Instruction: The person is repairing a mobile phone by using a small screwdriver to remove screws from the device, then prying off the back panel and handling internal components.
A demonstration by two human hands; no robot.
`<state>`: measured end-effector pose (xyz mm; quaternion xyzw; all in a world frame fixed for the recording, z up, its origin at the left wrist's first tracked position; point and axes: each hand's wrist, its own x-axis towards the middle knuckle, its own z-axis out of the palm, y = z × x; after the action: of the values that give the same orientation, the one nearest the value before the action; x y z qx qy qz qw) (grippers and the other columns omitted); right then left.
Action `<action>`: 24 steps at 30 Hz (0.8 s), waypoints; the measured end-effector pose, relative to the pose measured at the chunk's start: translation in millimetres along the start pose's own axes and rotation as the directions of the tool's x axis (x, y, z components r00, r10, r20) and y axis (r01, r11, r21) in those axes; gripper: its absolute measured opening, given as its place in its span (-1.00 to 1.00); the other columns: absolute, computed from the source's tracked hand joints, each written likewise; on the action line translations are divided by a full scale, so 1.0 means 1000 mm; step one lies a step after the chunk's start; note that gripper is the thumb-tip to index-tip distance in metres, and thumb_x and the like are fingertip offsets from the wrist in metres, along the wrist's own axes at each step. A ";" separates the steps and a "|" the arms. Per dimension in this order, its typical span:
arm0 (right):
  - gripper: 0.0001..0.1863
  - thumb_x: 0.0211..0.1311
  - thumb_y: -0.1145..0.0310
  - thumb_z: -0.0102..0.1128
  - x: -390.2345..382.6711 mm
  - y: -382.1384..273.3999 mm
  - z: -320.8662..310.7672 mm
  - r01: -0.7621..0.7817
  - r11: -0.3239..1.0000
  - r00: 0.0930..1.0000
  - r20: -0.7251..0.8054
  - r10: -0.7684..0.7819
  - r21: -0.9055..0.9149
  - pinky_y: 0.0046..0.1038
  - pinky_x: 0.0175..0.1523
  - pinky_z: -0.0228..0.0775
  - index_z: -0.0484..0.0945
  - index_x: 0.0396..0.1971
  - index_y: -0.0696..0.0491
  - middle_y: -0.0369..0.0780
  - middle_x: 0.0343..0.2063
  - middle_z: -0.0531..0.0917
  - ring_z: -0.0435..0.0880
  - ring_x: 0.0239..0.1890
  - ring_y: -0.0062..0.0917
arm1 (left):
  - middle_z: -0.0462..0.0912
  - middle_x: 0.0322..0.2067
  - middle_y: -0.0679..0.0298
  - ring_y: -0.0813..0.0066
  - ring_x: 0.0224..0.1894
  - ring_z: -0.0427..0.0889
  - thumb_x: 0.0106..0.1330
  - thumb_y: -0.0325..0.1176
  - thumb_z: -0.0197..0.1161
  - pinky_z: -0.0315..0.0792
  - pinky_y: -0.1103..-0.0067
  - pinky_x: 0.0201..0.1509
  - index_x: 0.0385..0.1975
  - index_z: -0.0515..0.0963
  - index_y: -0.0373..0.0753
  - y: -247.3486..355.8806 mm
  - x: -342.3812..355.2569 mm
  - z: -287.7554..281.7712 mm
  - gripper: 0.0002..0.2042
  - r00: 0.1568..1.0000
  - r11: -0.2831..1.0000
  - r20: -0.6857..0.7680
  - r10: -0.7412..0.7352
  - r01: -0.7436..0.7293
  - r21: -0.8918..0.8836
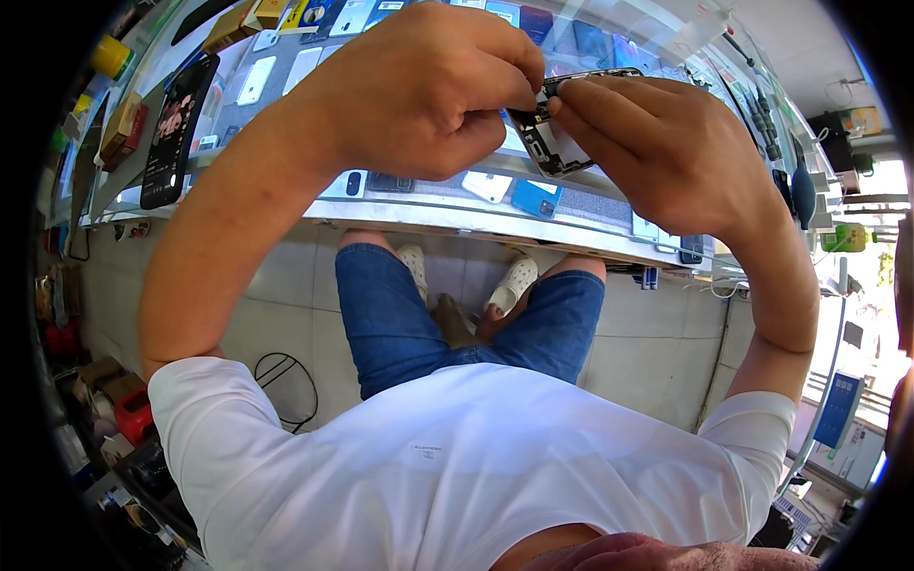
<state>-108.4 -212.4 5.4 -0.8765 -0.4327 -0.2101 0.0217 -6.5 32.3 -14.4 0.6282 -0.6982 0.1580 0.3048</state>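
Note:
Over the glass counter (438,214), an opened smartphone (545,157) with its inner parts bare is tilted between my hands. My right hand (666,143) grips it from the right side, its fingers pressed together across the top of it. At the phone's left edge, my left hand (428,95) is closed, with thumb and fingertips drawn together. Whatever those fingertips pinch is hidden behind the knuckles. Another smartphone (178,133), black with a lit screen, stands propped to the left of my left forearm.
Several phones, such as a blue one (536,198), show beneath the glass. Small cardboard boxes (122,124) and a yellow container (111,57) stand at the left. Toward the right are a dark bulb blower (804,195) and a green bottle (847,238). A black wire ring (286,390) lies below.

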 end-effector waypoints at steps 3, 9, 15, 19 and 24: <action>-0.91 0.24 0.42 0.23 0.007 0.002 -0.006 0.007 1.000 0.998 0.059 -0.007 0.006 -0.15 -0.34 0.51 0.50 -0.35 0.08 -0.19 -0.50 0.60 0.68 -0.40 -0.15 | 0.76 -0.15 0.04 0.06 -0.18 0.76 -0.10 -0.68 0.23 0.66 0.37 -0.10 -0.26 0.74 -0.38 -0.002 -0.008 -0.003 -0.66 1.000 0.998 0.019 -0.016 0.015 0.068; -0.78 0.11 0.41 0.27 0.002 0.011 -0.002 0.152 0.988 0.988 -0.024 -0.152 -0.008 -0.23 -0.28 0.58 0.66 -0.26 0.21 -0.15 -0.30 0.64 0.71 -0.34 -0.27 | 0.77 -0.16 0.12 0.09 -0.16 0.76 -0.11 -0.62 0.26 0.67 0.34 -0.05 -0.30 0.74 -0.34 -0.005 -0.002 0.004 -0.69 0.999 0.999 0.011 -0.035 0.035 0.013; -0.66 -0.01 0.45 0.31 0.001 0.012 -0.004 0.146 0.987 0.985 -0.103 -0.139 0.060 -0.27 -0.18 0.61 0.68 -0.16 0.19 -0.18 -0.24 0.66 0.72 -0.26 -0.27 | 0.78 -0.20 0.14 0.14 -0.18 0.77 -0.13 -0.63 0.26 0.67 0.37 -0.10 -0.33 0.75 -0.34 0.000 -0.003 0.002 -0.70 0.998 0.998 -0.008 -0.060 0.060 -0.007; -0.68 -0.01 0.46 0.30 0.000 0.013 -0.007 0.157 0.986 0.987 -0.054 -0.154 0.059 -0.26 -0.19 0.61 0.67 -0.18 0.19 -0.19 -0.27 0.64 0.72 -0.26 -0.27 | 0.77 -0.21 0.14 0.15 -0.20 0.76 -0.12 -0.63 0.25 0.67 0.37 -0.11 -0.34 0.75 -0.33 0.000 -0.002 0.004 -0.71 0.999 0.999 -0.020 -0.050 0.050 0.010; -0.70 -0.02 0.48 0.30 -0.001 0.010 -0.006 0.141 0.988 0.990 -0.041 -0.138 0.069 -0.26 -0.17 0.62 0.67 -0.20 0.15 -0.19 -0.27 0.65 0.72 -0.25 -0.26 | 0.78 -0.21 0.15 0.16 -0.22 0.75 -0.11 -0.64 0.24 0.66 0.37 -0.14 -0.36 0.74 -0.31 0.005 -0.002 0.003 -0.73 0.997 0.996 -0.032 -0.075 0.076 0.042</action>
<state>-103.8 -221.1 12.2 -0.8387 -0.4998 -0.2113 0.0461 -12.4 33.3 -17.4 0.6581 -0.6656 0.1709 0.3078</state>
